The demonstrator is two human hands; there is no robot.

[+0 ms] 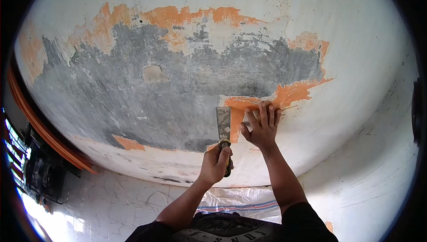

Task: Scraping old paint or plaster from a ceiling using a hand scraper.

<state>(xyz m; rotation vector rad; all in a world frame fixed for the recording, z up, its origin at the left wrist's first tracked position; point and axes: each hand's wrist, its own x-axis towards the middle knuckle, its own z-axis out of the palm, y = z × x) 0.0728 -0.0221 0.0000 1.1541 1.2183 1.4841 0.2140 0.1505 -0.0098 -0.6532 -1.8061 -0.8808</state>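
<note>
My left hand (215, 163) grips the black-and-yellow handle of a putty knife (223, 122). Its flat, stained metal blade points up the wall, at the border between bare grey plaster (173, 108) and a strip of orange paint (236, 125). To the right, my right hand (263, 132) rests against the wall with its fingers spread, over the edge of the orange layer and the white paint (310, 135). A small dark patch shows beside its thumb; whether that is shadow or an object I cannot tell. The palm side is hidden.
More orange paint (180, 15) borders the scraped area above. A white woven plastic sheet (240, 202) with coloured stripes lies at the wall's foot, on pale tiled floor (106, 198). An orange frame edge (46, 132) and dark objects (45, 168) stand at left.
</note>
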